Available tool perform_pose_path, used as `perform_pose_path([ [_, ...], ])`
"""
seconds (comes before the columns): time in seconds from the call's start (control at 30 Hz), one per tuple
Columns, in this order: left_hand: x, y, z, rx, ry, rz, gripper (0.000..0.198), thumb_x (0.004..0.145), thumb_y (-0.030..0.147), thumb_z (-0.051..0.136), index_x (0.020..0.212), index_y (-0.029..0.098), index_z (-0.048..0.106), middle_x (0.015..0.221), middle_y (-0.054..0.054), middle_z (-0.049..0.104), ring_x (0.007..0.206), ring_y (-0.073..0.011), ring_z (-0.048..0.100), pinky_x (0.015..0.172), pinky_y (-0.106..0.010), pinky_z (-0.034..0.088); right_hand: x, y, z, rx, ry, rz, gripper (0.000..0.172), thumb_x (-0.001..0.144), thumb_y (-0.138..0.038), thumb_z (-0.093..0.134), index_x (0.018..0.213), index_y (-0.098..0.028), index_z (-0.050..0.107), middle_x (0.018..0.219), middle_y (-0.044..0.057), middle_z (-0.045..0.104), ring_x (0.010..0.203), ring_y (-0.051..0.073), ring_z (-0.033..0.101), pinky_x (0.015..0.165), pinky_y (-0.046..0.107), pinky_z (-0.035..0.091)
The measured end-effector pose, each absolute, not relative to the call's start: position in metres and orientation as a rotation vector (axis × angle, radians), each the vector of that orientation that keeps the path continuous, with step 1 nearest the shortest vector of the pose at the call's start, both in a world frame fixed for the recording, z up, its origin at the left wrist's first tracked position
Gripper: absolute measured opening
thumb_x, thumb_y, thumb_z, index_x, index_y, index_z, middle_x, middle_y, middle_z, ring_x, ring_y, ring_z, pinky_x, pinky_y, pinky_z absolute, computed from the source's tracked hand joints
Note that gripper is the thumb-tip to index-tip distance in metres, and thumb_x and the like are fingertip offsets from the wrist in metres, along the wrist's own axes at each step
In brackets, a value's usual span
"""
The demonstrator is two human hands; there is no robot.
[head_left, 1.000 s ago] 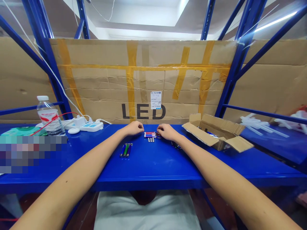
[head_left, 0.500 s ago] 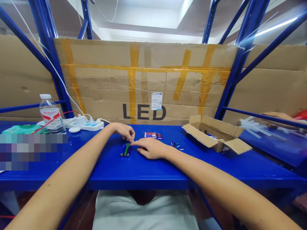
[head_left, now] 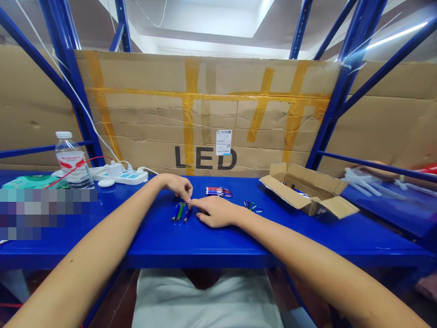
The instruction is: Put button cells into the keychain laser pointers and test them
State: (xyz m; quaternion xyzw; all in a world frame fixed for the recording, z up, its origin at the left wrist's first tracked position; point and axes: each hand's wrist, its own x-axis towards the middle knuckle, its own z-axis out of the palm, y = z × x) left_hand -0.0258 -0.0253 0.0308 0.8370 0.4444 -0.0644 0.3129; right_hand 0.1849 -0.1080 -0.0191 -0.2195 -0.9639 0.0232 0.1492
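Dark tube [head_left: 186,215]: on the blue table [head_left: 218,243], just right of the green tube [head_left: 180,213], small gap between, leaning a little off parallel. Green tube taken as reference for all places. Blue tube [head_left: 175,213] close on its left, roughly parallel.

Step in hand, as judged: fingertip work at the far end of the dark tube. Best done with light fingertip pressure on that end only, tube body left flat on the table, and clearance held from the green tube so it isn't nudged or rolled.

Left hand [head_left: 179,187]: beyond the green tube, thumb and index drawn together, other fingers curled. Tips sit at the dark tube's far end; whether anything is pinched cannot be told.

Right hand [head_left: 217,212]: right of the green tube, palm down, index stretched out, grip loose, nothing seen held. Index tip meets or nearly meets the left fingertips; contact with the tube can't be confirmed.

Farther out: red and blue tubes [head_left: 214,192] stacked in a row beyond and right of the green tube; carabiners [head_left: 252,209] well to its right; carton [head_left: 316,182] farther right again; power strip [head_left: 131,179] beyond and left.
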Motion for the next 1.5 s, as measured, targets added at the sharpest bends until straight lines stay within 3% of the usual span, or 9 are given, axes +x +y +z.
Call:
perform_pose_path([
  [0.13,-0.025,-0.023,0.028,2.231,1.201,-0.149,0.034,0.055,0.045,0.080,0.070,0.018,0.065,0.062,0.000,0.059,0.061,-0.0139,0.049,0.057,-0.025,0.036,0.184,-0.108,-0.017,-0.618,-2.769,0.113,0.038,0.090,-0.015,0.048,0.125,-0.023,0.059,0.116,0.007,0.069,0.101,0.021,0.063,0.086,0.032,0.046],
  [0.2,-0.024,-0.023,0.027,2.244,1.217,-0.139,0.037,0.053,0.047,0.081,0.069,0.018,0.065,0.061,0.001,0.058,0.060,-0.0138,0.049,0.056,-0.025,0.035,0.183,-0.109,-0.017,-0.591,-2.767,0.152,0.029,0.092,-0.017,0.047,0.114,-0.021,0.065,0.113,0.007,0.069,0.099,0.020,0.063,0.085,0.031,0.045],
  [0.27,-0.021,-0.025,0.028,2.266,1.227,-0.146,0.040,0.051,0.049,0.082,0.067,0.018,0.064,0.060,0.001,0.059,0.060,-0.0134,0.049,0.055,-0.024,0.034,0.184,-0.110,-0.015,-0.592,-2.769,0.220,0.022,0.095,-0.023,0.047,0.095,-0.019,0.068,0.097,0.006,0.071,0.087,0.017,0.063,0.079,0.028,0.044],
  [0.37,-0.013,-0.030,0.029,2.310,1.231,-0.170,0.042,0.048,0.051,0.084,0.067,0.018,0.064,0.062,0.001,0.061,0.060,-0.0131,0.049,0.055,-0.024,0.033,0.196,-0.114,-0.007,-0.659,-2.792,0.426,0.024,0.093,-0.034,0.053,0.078,-0.018,0.063,0.072,0.001,0.065,0.067,0.013,0.056,0.066,0.024,0.041],
  [0.5,0.005,-0.043,0.028,2.372,1.223,-0.164,0.043,0.051,0.053,0.082,0.068,0.019,0.062,0.062,0.002,0.060,0.058,-0.0134,0.048,0.054,-0.025,0.033,0.229,-0.113,0.010,-0.788,-2.730,0.884,0.009,0.082,-0.027,0.063,0.081,-0.018,0.058,0.065,-0.004,0.058,0.061,0.011,0.053,0.058,0.022,0.039],
  [0.6,0.021,-0.055,0.025,2.454,1.192,-0.118,0.042,0.055,0.054,0.080,0.070,0.020,0.060,0.061,0.003,0.057,0.057,-0.0141,0.048,0.054,-0.027,0.033,0.255,-0.101,0.022,-0.862,-2.482,1.087,0.012,0.076,-0.022,0.061,0.077,-0.019,0.050,0.062,-0.006,0.054,0.055,0.010,0.051,0.055,0.022,0.040],
  [0.87,0.043,-0.068,0.021,2.640,1.051,0.364,0.019,0.081,0.032,0.058,0.084,0.018,0.069,0.084,-0.004,0.068,0.076,-0.0172,0.057,0.069,-0.027,0.039,0.276,-0.069,0.013,-1.032,-2.205,0.785,0.012,0.073,-0.021,0.055,0.070,-0.021,0.042,0.055,-0.006,0.051,0.052,0.011,0.048,0.051,0.022,0.035],
  [1.03,0.039,-0.059,0.016,2.873,1.160,0.367,0.020,0.082,0.023,0.055,0.091,0.018,0.073,0.099,-0.008,0.070,0.086,-0.0196,0.060,0.075,-0.027,0.040,0.274,-0.062,0.005,-1.048,-2.188,0.608,0.009,0.072,-0.020,0.052,0.070,-0.020,0.043,0.059,-0.005,0.050,0.057,0.011,0.047,0.055,0.023,0.033],
  [1.5,0.045,-0.055,0.004,2.944,1.228,0.325,0.017,0.083,0.025,0.058,0.087,0.021,0.074,0.094,-0.005,0.072,0.083,-0.0188,0.062,0.070,-0.026,0.041,0.273,-0.063,0.003,-1.023,-2.287,0.498,0.009,0.072,-0.022,0.052,0.068,-0.020,0.044,0.062,-0.005,0.046,0.059,0.011,0.042,0.056,0.024,0.032],
])
